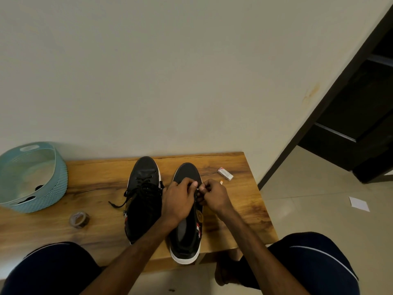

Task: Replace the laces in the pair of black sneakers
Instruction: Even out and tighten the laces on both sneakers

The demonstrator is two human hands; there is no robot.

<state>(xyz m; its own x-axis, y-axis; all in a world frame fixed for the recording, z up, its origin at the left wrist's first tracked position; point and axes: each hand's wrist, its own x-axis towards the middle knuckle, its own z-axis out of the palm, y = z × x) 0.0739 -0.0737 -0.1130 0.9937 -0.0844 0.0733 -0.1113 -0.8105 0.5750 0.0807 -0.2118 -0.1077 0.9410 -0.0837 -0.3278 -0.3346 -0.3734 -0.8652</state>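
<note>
On the desk (238, 211), the left hand (178, 202) and right hand (215, 196) meet over the nearer sneaker (187, 241), fingers curled, pinching its lace (196, 196). Just beside it stands the laced sneaker (143, 188), lace ends loose. A basket (57, 179), tape roll (79, 219) and small box (225, 173) share the desk.

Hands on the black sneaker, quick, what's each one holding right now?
Left hand: fingers curled, pinching the thin black lace of the black white-soled sneaker.
Right hand: fingers curled, pinching the same lace.
</note>
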